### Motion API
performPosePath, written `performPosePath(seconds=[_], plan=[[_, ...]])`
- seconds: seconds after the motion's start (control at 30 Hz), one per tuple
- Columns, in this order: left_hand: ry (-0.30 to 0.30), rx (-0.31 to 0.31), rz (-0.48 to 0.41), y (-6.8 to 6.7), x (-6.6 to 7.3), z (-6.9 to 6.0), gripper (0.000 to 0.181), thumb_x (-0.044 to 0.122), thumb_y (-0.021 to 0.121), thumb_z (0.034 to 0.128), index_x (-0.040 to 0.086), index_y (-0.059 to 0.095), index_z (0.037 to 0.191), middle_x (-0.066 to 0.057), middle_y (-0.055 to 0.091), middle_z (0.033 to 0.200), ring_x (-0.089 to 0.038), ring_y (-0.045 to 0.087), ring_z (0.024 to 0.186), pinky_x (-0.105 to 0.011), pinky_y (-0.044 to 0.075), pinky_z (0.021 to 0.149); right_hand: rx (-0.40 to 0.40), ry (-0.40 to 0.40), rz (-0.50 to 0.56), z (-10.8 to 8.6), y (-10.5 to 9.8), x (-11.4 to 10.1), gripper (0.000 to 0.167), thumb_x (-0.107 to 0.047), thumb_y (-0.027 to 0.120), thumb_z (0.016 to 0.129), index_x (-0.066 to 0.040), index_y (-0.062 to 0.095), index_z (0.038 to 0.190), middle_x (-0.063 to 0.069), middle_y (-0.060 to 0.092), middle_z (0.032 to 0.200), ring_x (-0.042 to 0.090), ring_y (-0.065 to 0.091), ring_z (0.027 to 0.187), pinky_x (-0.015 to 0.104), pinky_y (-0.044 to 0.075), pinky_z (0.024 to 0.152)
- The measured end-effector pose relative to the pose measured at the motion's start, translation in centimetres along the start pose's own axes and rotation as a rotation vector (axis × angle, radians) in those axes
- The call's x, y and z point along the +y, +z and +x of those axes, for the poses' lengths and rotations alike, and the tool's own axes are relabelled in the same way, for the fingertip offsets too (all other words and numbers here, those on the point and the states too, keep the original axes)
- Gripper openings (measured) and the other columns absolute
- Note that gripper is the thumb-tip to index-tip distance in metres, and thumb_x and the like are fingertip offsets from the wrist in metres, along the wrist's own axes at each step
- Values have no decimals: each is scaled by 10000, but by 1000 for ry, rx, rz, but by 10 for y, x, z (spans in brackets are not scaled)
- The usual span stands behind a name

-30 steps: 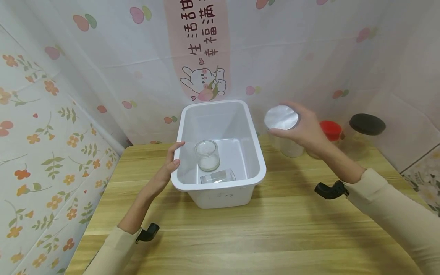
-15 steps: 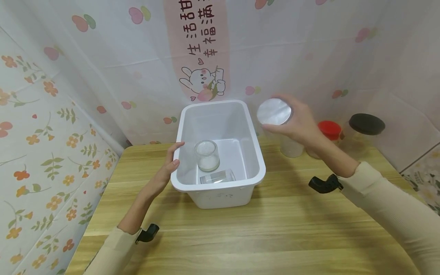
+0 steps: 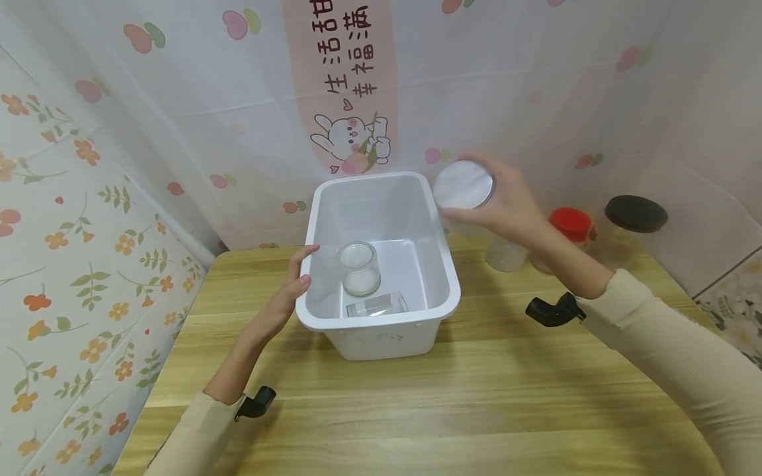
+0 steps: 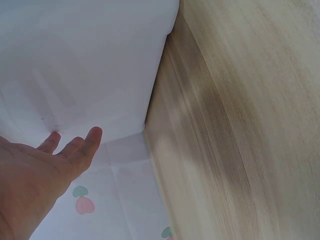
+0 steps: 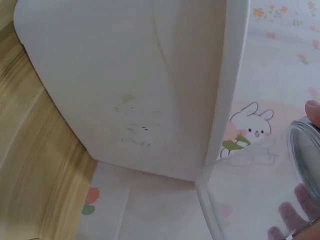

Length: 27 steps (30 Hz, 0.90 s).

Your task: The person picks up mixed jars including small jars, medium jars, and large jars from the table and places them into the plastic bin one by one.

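Note:
My right hand (image 3: pixel 506 201) holds a clear jar with a silver lid (image 3: pixel 464 185) in the air, just right of the white tub's rim (image 3: pixel 443 254). In the right wrist view, the fingers (image 5: pixel 290 215) wrap round the jar (image 5: pixel 260 192) near its lid end. My left hand (image 3: pixel 276 307) rests at the tub's left rim, thumb and index finger on the edge. The left wrist view has its other fingers (image 4: pixel 82 150) loosely extended beside the tub's outer wall (image 4: pixel 95 65). Inside the tub, one glass jar (image 3: pixel 360 271) stands upright and a clear glass container (image 3: pixel 378 306) lies on its side.
To the right, on the wooden table (image 3: pixel 381 410), are a clear container (image 3: pixel 506 254), a jar with a red lid (image 3: pixel 570 223) and a larger jar with a black lid (image 3: pixel 635 213). A patterned curtain (image 3: pixel 506 79) hangs behind the tub.
My right hand has carried the silver-lidded jar left and slightly up, closer to the tub's right rim. My left hand, the tub and its contents have stayed in place.

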<state>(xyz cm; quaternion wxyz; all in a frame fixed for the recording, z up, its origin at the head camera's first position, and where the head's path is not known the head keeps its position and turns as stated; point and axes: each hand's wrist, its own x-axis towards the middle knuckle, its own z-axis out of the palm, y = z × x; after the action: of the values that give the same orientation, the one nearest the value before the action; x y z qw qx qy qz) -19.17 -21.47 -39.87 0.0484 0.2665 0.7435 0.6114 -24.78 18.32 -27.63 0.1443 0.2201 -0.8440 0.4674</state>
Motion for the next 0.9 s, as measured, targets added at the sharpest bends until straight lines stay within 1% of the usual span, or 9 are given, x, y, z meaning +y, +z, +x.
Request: performPosePath(seconds=[0.1,0.27,0.4,0.5,0.67,0.77,0.9], plan=[[3,-1,2,0,0,1,614,409,331,1036,164,115,1556,-237,71,1546,-470,170,1328,-651,245,1007,1,-13,-4,2,1,-3,785,-263,931,738,-137,553,1414,38,607,1274,258,563,1076,507,498,868],[3,1,-2,0,0,1,614,397,331,1032,159,113,1554,-254,66,1543,-490,172,1321,-653,253,1001,-2,-3,-6,7,3,-11,795,-309,942,718,-172,558,1400,29,597,1275,252,560,1078,495,502,866],[1,2,2,0,0,0,615,393,332,1030,165,113,1558,-226,75,1550,-466,179,1329,-642,255,1006,-8,-7,-6,11,5,-18,798,-303,946,711,-162,560,1395,40,591,1296,259,553,1100,498,497,885],[2,-2,8,0,1,0,616,396,331,1031,171,113,1562,-195,84,1554,-425,185,1339,-631,253,1013,-10,-28,-7,13,6,-23,784,-279,942,718,-154,564,1393,27,590,1313,250,547,1118,493,489,902],[-3,-6,7,0,1,0,623,406,331,1029,177,111,1566,-164,83,1556,-396,184,1344,-622,259,1011,-15,-66,5,17,9,-28,774,-253,943,719,-134,570,1386,-15,597,1321,223,546,1135,474,480,920],[-4,-8,9,0,2,0,621,405,330,1030,181,110,1566,-166,91,1551,-392,193,1338,-606,275,1007,-13,-70,4,18,12,-32,790,-251,946,712,-122,564,1392,12,588,1323,242,539,1146,488,473,927],[-11,-2,19,0,3,-1,611,388,332,1026,186,120,1563,-169,109,1538,-372,229,1315,-552,313,991,-13,-81,-8,21,16,-38,821,-259,951,699,-104,555,1401,58,573,1332,269,529,1158,501,464,936]])
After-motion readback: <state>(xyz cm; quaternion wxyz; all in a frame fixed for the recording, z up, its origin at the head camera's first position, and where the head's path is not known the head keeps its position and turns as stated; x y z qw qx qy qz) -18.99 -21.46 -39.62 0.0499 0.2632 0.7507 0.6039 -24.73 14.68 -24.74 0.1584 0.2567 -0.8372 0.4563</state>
